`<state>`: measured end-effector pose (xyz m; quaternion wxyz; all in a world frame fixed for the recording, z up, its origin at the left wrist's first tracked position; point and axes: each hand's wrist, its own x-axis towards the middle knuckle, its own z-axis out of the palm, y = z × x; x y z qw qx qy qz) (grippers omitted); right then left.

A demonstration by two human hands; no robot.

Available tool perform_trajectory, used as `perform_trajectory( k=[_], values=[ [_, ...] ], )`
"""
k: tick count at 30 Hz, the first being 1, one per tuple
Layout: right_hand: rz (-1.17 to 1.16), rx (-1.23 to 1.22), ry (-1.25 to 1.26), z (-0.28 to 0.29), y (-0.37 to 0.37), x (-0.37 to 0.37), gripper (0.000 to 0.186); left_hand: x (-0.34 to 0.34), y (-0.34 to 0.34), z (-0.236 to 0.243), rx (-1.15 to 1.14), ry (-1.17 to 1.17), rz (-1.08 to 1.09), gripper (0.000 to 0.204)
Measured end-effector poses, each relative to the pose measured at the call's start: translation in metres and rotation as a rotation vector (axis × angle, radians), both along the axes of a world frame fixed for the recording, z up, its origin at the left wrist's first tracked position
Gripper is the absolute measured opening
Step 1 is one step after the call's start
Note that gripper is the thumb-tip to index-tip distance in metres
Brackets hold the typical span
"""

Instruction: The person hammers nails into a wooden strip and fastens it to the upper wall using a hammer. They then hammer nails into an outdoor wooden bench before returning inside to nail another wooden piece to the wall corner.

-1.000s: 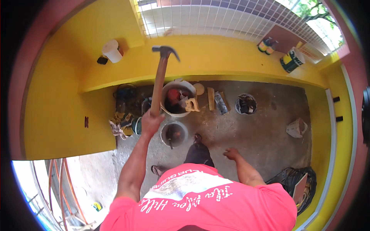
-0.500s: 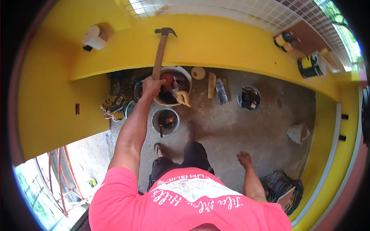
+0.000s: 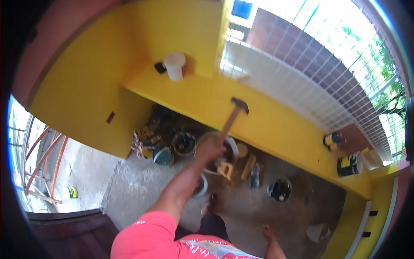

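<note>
My left hand (image 3: 210, 147) is wrapped round the lower end of the wooden handle of a claw hammer (image 3: 229, 124). The hammer is tilted, its dark metal head farthest from me, over the yellow ledge (image 3: 276, 129). Below my left hand stands a large pale bucket (image 3: 233, 151), partly hidden by the hand, with a crumpled tan piece (image 3: 225, 170) at its near rim. Low on the right, my right hand (image 3: 268, 233) hangs over the floor, fingers loosely curled, with nothing seen in them. A smaller bucket (image 3: 201, 186) is half covered by my left forearm.
On the ledge are a white container (image 3: 174, 64), dark bottles (image 3: 333, 140) and a green can (image 3: 349, 165). A wire grid (image 3: 310, 86) rises behind. Wood pieces (image 3: 249, 166), a grey bucket (image 3: 279, 190) and a crumpled white bag (image 3: 318, 232) rest on the concrete floor.
The view has swung left, so the ledge and floor slant and more of the doorway side shows. The hammer stays in my left hand, and its head sits lower and farther right in the picture.
</note>
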<state>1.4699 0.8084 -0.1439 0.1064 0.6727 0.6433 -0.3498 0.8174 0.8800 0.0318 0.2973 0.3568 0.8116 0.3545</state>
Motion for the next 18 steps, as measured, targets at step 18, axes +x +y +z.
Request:
perform_trajectory(
  k=[18],
  values=[
    [0.788,-0.364,0.097,0.074,-0.169,-0.442,0.044,0.027,-0.971,-0.105,-0.587,-0.263,1.001,0.019]
  ],
)
